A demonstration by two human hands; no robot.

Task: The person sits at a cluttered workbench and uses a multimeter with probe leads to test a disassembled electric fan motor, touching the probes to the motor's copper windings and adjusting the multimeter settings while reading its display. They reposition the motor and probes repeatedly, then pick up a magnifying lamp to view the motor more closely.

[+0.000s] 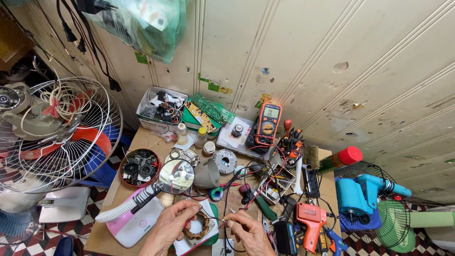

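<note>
My left hand (173,223) and my right hand (246,227) meet low at the table's front, pinching a thin wire (215,219) between their fingertips. Under my left fingers lies a copper-wound coil ring (196,226) on a white and green pad. Just above my left hand stands a round magnifier (176,176) on a flexible white neck. Red and black test leads (265,182) run from an orange multimeter (268,124) down toward my hands.
An orange soldering gun (310,223) lies right of my right hand. A red round tin of parts (139,167), a grey funnel-shaped cover (207,174), bottles and a box of scrap crowd the cardboard-topped table (113,187). Fan cage (61,128) at left, blue fan motor (358,194) at right.
</note>
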